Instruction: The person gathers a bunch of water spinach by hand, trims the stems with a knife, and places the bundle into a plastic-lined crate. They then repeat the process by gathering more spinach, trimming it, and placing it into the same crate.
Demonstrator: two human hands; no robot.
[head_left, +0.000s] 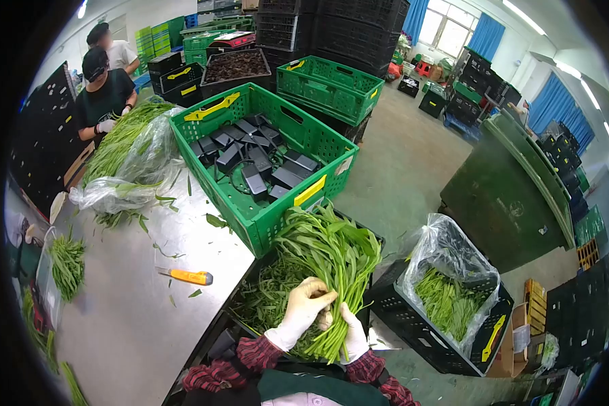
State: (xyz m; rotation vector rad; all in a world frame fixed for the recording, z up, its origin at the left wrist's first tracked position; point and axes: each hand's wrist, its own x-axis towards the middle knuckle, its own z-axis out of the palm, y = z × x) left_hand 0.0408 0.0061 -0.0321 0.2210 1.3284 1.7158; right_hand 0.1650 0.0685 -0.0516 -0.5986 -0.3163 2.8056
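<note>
Shiny metal desk, dark crates stacked behind, the label on that green crate too small to read; and here, left hand and right hand, fingers closed, grip leafy greens beside the desk.

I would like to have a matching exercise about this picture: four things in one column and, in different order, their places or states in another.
1. Orange knife
2. Small black units
3. Nearest bunch of greens
4. Black crate right of the hands

A. Lined with clear plastic
B. In the left hand and right hand
C. On the metal table
D. Inside the nearer green crate

Pairs: 1-C, 2-D, 3-B, 4-A
</note>
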